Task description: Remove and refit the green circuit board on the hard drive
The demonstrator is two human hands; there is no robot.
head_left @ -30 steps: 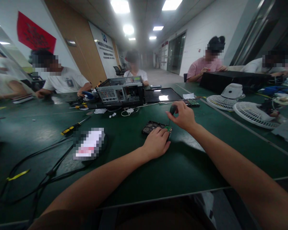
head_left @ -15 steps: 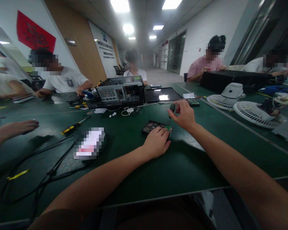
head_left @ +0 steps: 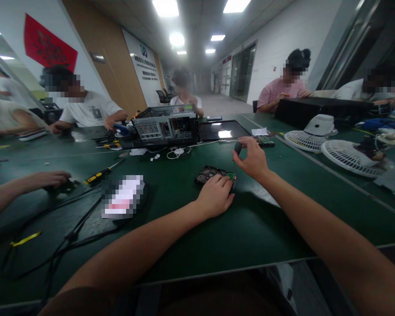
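Observation:
A dark hard drive (head_left: 206, 174) with a green circuit part at its right end lies on the green table (head_left: 197, 245). My left hand (head_left: 215, 195) is closed over its near right side, fingertips on its top. Above the drive's right end, my right hand (head_left: 250, 158) pinches the dark handle of a screwdriver (head_left: 238, 148). The handle is upright, slightly tilted; the thin shaft is faint, and I cannot make out whether its tip touches the drive.
An open computer case (head_left: 164, 127) and a dark flat panel (head_left: 224, 130) stand beyond. White fan parts (head_left: 344, 156) lie right. At left are a yellow-black screwdriver (head_left: 98, 176), black cables (head_left: 70, 236) and another person's hand (head_left: 54, 179). People sit around the table.
The other person's hand at left has moved right and now rests over a small dark-green object. My right hand has shifted very slightly right; my left hand stays on the drive.

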